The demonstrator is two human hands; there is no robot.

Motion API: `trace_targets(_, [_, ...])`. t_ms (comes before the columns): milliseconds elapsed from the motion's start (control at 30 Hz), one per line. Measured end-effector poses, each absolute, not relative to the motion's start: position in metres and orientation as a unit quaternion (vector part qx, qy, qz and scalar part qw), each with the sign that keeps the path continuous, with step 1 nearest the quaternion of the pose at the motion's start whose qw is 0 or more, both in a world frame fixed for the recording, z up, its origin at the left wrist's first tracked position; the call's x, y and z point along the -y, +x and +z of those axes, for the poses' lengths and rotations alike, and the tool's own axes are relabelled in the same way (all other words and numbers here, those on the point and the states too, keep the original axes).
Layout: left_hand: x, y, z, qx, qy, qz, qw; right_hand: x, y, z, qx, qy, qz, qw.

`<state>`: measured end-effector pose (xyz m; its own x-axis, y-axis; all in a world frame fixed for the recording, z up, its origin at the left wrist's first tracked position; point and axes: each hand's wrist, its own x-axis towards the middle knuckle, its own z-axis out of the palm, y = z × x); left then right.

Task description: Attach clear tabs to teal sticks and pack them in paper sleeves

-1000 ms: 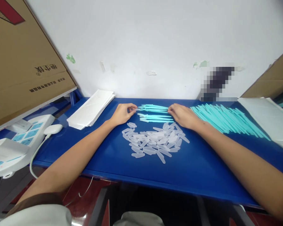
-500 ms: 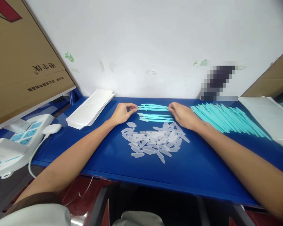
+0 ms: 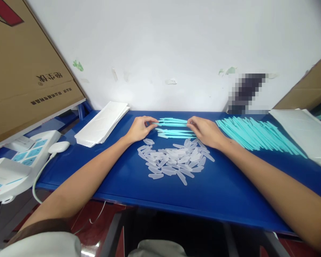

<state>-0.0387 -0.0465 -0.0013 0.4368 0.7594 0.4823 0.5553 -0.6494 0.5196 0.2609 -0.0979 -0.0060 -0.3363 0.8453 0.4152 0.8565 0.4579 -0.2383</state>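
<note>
On the blue table, my left hand and my right hand pinch the two ends of a small bundle of thin teal plastic sticks lying flat near the wall. A second small group of teal sticks lies just in front of it, between the hands. A loose pile of several translucent white caps spreads out nearer to me. To the right lies a large fan of many teal sticks.
A stack of white sleeves lies at the back left, another white stack at the right. A power strip with a white plug sits off the table's left edge. Cardboard boxes lean at both sides.
My right hand has slid a little left along the far teal bundle, closing the gap between the hands. The left hand has barely moved.
</note>
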Motion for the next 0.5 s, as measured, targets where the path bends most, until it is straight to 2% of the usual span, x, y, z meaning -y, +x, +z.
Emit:
trace_targets(133, [0.046,-0.042,0.000,-0.379,0.854,0.316,0.162,0.090,0.270,-0.012,0.798,-0.538,-0.021,0.269])
trace_targets(333, [0.047,-0.049,0.013,-0.399,0.843,0.320,0.167,0.081,0.273,-0.017,0.809,-0.543,0.011,0.223])
trace_targets(400, [0.048,-0.055,0.021,-0.392,0.860,0.273,0.182,0.080,0.271,-0.016,0.814,-0.541,0.018,0.211])
trace_targets(500, [0.052,-0.062,0.034,-0.371,0.888,0.139,0.235,0.081,0.269,-0.012,0.807,-0.552,0.029,0.206])
